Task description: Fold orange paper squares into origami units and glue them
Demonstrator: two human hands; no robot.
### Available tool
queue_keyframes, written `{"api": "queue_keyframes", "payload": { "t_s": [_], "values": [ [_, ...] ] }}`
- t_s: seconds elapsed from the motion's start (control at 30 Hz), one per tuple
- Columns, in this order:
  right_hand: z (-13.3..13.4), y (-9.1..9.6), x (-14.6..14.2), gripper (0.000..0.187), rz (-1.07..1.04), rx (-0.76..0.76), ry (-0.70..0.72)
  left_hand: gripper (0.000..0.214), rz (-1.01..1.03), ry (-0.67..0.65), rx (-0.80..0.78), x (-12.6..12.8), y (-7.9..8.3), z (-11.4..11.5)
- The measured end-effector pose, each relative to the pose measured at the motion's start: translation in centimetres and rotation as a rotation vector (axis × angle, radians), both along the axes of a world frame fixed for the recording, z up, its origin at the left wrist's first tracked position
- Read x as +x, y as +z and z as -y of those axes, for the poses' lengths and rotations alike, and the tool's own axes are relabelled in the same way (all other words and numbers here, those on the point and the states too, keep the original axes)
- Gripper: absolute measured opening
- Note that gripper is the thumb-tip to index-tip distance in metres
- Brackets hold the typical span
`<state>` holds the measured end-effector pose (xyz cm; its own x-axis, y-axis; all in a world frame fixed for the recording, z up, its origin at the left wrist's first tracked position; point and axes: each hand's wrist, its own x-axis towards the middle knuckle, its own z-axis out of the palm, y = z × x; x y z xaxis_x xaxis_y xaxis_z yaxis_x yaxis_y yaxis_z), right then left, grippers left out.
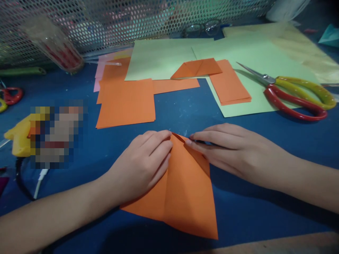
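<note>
Pinching creased orange sheet (189, 190) near far edge; your left hand (147, 158), right hand (243, 151) both closed on it. Sheet on tabletop (182, 106), nearer you than scissors (271, 90). Likely light, thin, easily creased; hold by edges.

At twelve o'clock, a perforated screen (119, 21) stood behind pale green sheets (159, 56), which reached round towards two; at one, glasses (204, 27) lay beyond them; at two, red-and-yellow-handled scissors (270, 80) rested partly on the green, their tips towards ten; at ten stood a clear container (62, 56) with red markings; at nine lay a yellow tool (19, 137), beside a pixelated object (57, 135) with a white cable (38, 182).
</note>
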<state>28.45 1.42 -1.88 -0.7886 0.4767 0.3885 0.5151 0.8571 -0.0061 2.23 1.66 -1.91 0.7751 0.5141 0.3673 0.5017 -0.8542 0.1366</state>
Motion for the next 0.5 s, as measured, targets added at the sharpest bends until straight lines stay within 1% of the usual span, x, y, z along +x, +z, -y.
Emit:
{"api": "queue_keyframes", "payload": {
  "t_s": [0.1,0.3,0.4,0.5],
  "values": [
    [0.1,-0.5,0.2,0.035,0.038,0.02,0.055,0.021,-0.011,-0.006,-0.001,-0.1,0.0,0.0],
    [0.5,-1.7,0.5,0.04,-0.033,-0.027,0.059,0.024,-0.053,-0.042,0.013,-0.1,-0.2,-0.3],
    [0.3,-1.5,0.3,0.04,-0.06,-0.076,0.068,0.026,-0.075,-0.042,0.017,-0.1,-0.1,-0.3],
    [0.2,-0.9,0.1,0.033,-0.133,-0.168,0.058,0.027,-0.09,-0.034,0.023,-0.1,0.0,-0.3]
  ]
}}
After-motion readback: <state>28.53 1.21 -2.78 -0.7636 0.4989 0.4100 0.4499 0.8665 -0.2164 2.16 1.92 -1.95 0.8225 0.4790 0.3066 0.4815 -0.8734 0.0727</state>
